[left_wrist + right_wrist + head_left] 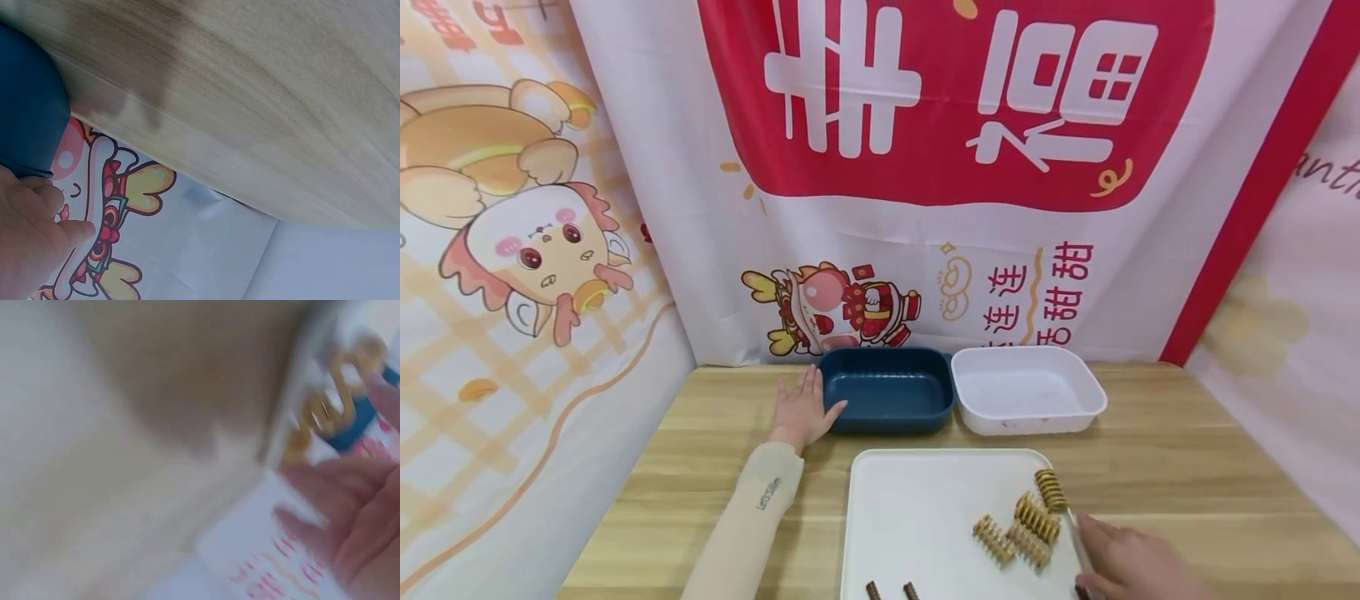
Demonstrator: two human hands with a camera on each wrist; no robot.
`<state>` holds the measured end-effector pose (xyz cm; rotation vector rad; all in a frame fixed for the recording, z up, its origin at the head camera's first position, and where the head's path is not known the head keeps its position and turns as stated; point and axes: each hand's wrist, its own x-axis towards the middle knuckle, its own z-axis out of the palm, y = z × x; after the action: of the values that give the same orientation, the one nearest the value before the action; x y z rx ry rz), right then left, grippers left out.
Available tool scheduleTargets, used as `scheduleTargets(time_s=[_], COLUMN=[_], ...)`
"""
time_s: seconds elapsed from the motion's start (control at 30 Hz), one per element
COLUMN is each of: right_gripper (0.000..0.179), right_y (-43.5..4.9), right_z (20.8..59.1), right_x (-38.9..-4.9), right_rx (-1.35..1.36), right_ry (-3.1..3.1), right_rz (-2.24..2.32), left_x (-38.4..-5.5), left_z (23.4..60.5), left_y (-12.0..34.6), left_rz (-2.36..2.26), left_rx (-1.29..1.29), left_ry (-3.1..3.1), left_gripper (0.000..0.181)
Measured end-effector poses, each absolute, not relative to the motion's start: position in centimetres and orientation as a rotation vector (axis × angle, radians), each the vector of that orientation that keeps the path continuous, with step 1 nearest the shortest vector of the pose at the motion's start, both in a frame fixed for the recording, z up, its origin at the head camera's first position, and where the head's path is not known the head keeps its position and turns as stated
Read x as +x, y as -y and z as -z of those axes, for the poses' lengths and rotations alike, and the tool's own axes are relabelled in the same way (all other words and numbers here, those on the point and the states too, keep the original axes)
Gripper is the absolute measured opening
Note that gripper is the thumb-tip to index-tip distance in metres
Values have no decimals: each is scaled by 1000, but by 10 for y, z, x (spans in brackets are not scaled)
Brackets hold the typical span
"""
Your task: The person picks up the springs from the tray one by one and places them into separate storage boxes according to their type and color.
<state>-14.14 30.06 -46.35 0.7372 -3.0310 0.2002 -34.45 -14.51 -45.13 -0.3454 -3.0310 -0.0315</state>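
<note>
My left hand [801, 408] rests at the left end of a dark blue rectangular container [887, 423], its fingers along the outside and the thumb reaching toward the front corner. The left wrist view has those fingers [75, 232] beside the blue wall. At the right edge of a white tray [917, 500], my right hand [1131, 558] is blurred, thumb apart from the fingers. Several gold coil springs [1037, 518] lie in the tray near it. Past the spread fingers in the right wrist view, a gold spring [325, 412] shows. Two thin dark coiled pieces [911, 590] lie at the tray's front.
A white rectangular container [1030, 425] stands right of the blue one, both at the back of the wooden table [1165, 467]. Printed cloth [865, 225] hangs directly behind them, and more cloth [535, 375] hangs on the left.
</note>
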Motion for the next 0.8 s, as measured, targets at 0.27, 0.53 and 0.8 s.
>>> scheduleTargets(time_s=[0.27,0.53,0.8], right_gripper=[54,65,66], right_y=[-255,-214,-201], right_z=[408,414,429], right_x=[-175,-191,-201], right_rx=[1333,1605,1629], right_ry=[2771,2706,2821], right_rz=[-201,24,72], left_x=[-342,-339,-341], left_z=[459,459,454], left_y=[147,144,144], left_rz=[37,58,61], left_rx=[-342,-349,-339], left_ry=[3012,3016,3017], left_gripper=[81,82,82])
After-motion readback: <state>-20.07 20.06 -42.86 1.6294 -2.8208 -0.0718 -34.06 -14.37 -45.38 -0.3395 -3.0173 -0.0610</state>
